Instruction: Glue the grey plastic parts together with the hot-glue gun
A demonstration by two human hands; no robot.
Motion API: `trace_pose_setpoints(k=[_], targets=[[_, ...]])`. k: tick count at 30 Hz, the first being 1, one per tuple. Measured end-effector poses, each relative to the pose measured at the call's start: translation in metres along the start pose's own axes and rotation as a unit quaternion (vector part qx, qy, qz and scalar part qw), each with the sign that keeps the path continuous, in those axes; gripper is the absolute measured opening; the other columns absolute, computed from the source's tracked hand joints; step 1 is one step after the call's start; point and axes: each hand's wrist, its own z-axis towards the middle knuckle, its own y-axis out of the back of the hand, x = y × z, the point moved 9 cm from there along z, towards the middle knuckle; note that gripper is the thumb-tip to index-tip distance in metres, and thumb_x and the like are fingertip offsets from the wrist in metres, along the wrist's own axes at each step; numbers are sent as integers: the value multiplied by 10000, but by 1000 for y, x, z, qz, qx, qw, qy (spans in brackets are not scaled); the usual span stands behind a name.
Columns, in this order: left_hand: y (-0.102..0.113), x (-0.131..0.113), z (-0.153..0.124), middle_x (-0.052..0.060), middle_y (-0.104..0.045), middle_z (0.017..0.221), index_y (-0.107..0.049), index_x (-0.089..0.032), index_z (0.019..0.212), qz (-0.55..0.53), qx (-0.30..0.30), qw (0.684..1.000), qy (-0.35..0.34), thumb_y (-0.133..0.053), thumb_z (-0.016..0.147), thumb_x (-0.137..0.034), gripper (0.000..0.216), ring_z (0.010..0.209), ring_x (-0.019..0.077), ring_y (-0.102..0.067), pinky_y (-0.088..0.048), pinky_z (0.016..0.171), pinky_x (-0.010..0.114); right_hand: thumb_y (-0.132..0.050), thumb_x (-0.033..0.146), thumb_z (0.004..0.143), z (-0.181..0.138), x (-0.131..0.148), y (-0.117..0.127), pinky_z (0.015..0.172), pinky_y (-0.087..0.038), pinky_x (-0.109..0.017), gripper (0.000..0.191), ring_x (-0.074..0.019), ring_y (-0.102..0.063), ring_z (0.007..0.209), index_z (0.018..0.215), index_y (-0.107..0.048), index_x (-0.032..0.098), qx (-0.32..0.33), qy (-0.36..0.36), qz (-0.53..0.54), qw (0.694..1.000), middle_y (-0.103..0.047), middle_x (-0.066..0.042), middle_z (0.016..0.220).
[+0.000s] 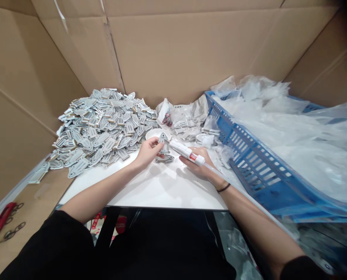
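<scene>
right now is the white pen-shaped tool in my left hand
No, the right hand holds the white pen-shaped tool, while the left hand holds a pointed gray part.

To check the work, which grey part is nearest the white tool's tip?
The grey part pinched in the left hand; others lie farther from the tip.

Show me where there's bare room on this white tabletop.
Largest bare patch: the front of the white tabletop, between the left forearm and the right forearm. A narrower strip shows between the left forearm and the heap of grey parts. Back left is crowded by that heap; the right side, along the blue basket, by plastic bags.
</scene>
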Motion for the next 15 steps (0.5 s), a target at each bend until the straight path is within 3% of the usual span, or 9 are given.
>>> trace_pose_setpoints(k=[15], targets=[[-3, 3, -2, -6, -567, 675, -606, -130, 784, -8, 7, 1000, 7, -730, 652, -431, 352, 649, 136, -565, -575, 543, 282, -526, 293, 863, 0, -2, -2, 541, -250, -276, 317, -97, -378, 507, 606, -363, 203, 37, -41, -4, 998, -462, 20, 575]])
